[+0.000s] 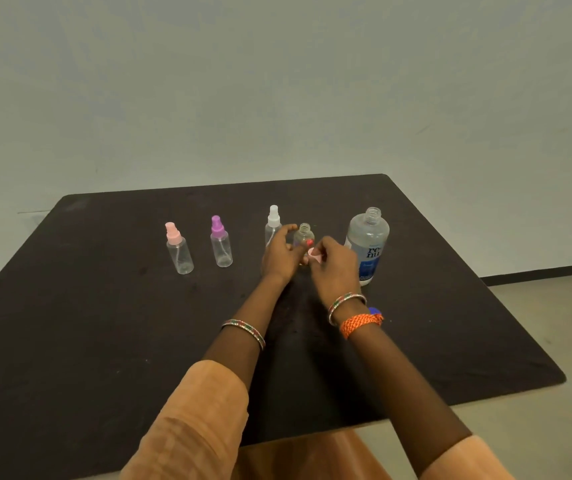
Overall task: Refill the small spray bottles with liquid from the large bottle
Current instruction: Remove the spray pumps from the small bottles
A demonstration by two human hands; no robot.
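The large clear bottle (367, 244) with a blue label stands uncapped at the right of the black table (104, 323). Left of it is a small clear bottle (304, 233) with its neck open. My left hand (279, 256) curls round this bottle, thumb across its front. My right hand (334, 268) sits just right of it and pinches a small pink spray head (313, 253), mostly hidden by the fingers. Three capped spray bottles stand in a row further left: white (273, 221), purple (220, 242) and pink (178, 249).
A blue cap (375, 310) lies on the table, partly hidden behind my right wrist. The table's right edge drops to a pale floor (537, 306). A plain wall rises behind the table.
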